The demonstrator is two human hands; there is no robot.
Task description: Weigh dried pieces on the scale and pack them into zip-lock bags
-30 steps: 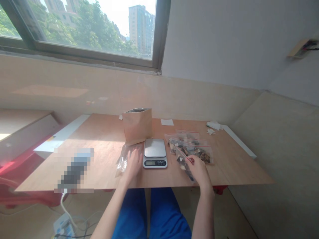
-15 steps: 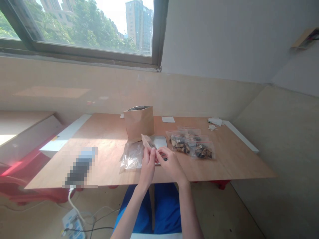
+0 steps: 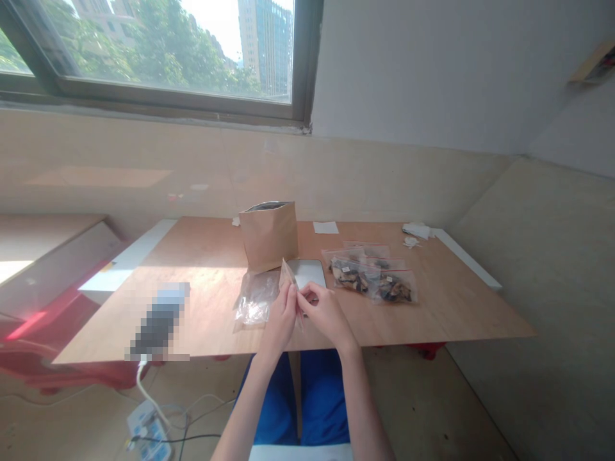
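A small clear plastic bag [image 3: 286, 271] is held up, turned nearly edge-on, above the table's near side. My left hand [image 3: 282, 310] is closed on its side, fingers pressed together. My right hand [image 3: 321, 312] pinches the bag's near edge with thumb and forefinger, close to the left fingertips. What the bag contains cannot be made out. Just beyond my hands lies a flat device with a pale top [image 3: 310, 271], partly covered by them. To the left, flat clear plastic bags [image 3: 257, 301] rest on the table. An open brown paper pouch [image 3: 269, 237] stands upright behind them.
Several clear zip bags of dark dried pieces [image 3: 394, 288] lie right of my hands. A blurred-out phone-like object [image 3: 161, 320] with a white cable [image 3: 147, 389] sits at the left. White paper [image 3: 325, 227] and crumpled scraps [image 3: 416, 230] lie along the table's [image 3: 461, 314] back.
The small bag has turned from slanted to more upright and edge-on between my hands. My right hand has shifted slightly and its pinch stays near the left fingers. The view has shifted a little.
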